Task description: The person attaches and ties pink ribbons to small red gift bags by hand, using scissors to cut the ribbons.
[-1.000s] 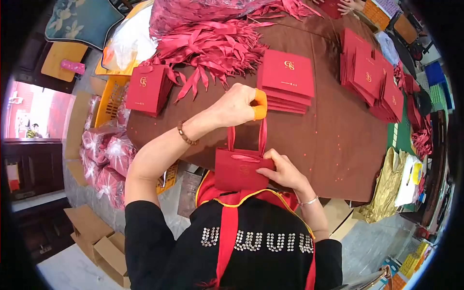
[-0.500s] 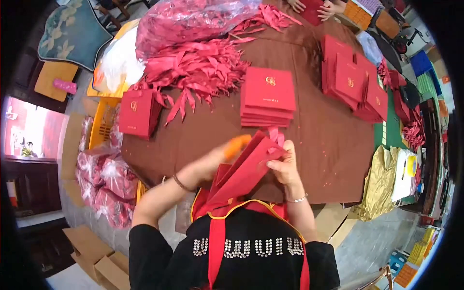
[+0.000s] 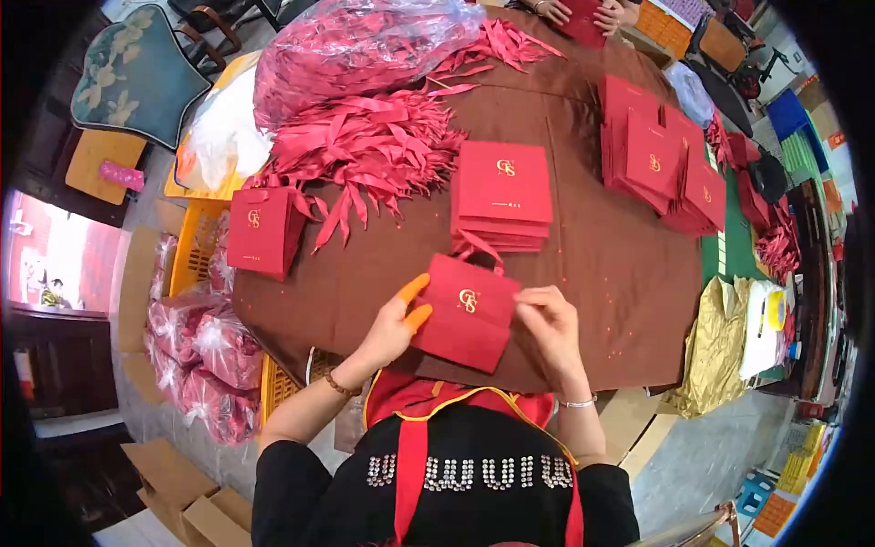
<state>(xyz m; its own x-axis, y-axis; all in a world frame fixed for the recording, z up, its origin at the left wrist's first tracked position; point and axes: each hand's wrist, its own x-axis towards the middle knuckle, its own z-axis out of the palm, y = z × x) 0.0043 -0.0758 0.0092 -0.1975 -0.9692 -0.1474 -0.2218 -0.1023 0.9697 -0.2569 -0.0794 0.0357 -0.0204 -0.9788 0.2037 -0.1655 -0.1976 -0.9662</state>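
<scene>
A red paper bag [image 3: 465, 328] with a gold logo and a ribbon handle faces up near the table's front edge. My left hand [image 3: 394, 326], with orange covers on its thumb and a finger, grips the bag's left side. At the bag's upper right edge is my right hand [image 3: 549, 326], its fingers bent together; whether they pinch the edge is hidden. A stack of red bags [image 3: 503, 187] lies just beyond. Farther left stands another red bag [image 3: 260, 232], beside a heap of red ribbons [image 3: 365, 150].
On the brown tablecloth [image 3: 583, 319], more red bags [image 3: 652, 150] lie at the right. A clear plastic sack [image 3: 355, 55] is at the back left, a yellow crate [image 3: 196, 242] left of the table. Across the table, another person's hands [image 3: 609, 16] hold something red.
The bag has turned from a slanted, side-on pose to lie with its logo facing up. My left hand has moved onto its left side, and my right hand has shifted lower.
</scene>
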